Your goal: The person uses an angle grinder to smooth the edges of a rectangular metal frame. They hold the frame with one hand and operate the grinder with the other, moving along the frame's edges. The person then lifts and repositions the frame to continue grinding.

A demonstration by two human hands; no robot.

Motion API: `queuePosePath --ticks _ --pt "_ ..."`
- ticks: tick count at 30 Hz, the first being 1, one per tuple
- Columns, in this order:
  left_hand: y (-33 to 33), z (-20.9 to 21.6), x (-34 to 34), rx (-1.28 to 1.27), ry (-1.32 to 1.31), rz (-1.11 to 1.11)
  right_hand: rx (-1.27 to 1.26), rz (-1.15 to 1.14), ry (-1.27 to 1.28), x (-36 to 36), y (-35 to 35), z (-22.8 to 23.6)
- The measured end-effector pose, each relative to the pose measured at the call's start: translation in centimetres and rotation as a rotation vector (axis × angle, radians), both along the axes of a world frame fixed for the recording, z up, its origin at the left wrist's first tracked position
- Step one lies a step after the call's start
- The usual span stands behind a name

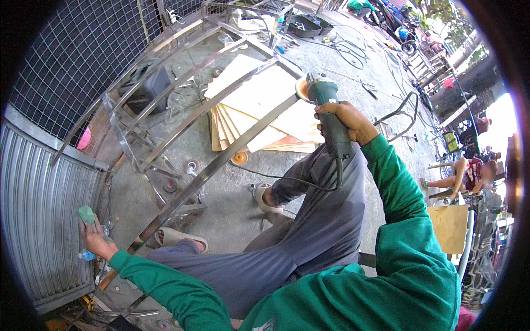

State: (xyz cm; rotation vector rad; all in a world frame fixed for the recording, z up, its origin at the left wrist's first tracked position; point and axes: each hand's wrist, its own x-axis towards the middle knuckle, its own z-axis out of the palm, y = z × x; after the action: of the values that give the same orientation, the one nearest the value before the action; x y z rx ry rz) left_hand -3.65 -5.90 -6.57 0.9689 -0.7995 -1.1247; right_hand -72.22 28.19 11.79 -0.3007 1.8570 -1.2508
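My right hand is wrapped round a green angle grinder, held up above my right knee. Its pale round wheel is at the upper end of a long shiny metal tube; I cannot tell if they touch. That tube belongs to a welded metal frame standing before me. Far to the left, my left hand holds a small green block, which looks like polishing compound, in its fingers. The grinder's black cord hangs in a loop over my leg.
Fanned-out pale boards lie on the concrete beyond the frame. Several loose discs, one an orange disc, are on the floor. A corrugated metal panel stands at left. Cables sprawl at the back. A person sits far right.
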Motion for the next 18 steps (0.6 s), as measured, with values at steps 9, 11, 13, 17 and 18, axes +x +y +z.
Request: queuePosePath --ticks 9,11,13,17,18 --pt "-0.1 0.0 0.7 -0.005 0.001 0.022 -0.011 -0.015 0.141 -3.8 -1.0 0.0" --pt "-0.7 -1.4 1.7 -0.021 -0.011 -0.016 -0.001 0.005 0.162 -4.3 -1.4 -0.1" --pt "-1.5 -3.0 3.0 -0.015 -0.013 -0.051 -0.015 0.017 0.170 -4.5 -1.6 -0.3" --pt "-3.6 -5.5 5.5 -0.036 0.029 -0.141 -0.010 0.027 0.226 -4.6 -2.3 -0.9" --pt "-3.9 -5.7 5.7 -0.057 0.044 -0.177 -0.010 0.040 0.238 -4.7 -2.4 -1.0"
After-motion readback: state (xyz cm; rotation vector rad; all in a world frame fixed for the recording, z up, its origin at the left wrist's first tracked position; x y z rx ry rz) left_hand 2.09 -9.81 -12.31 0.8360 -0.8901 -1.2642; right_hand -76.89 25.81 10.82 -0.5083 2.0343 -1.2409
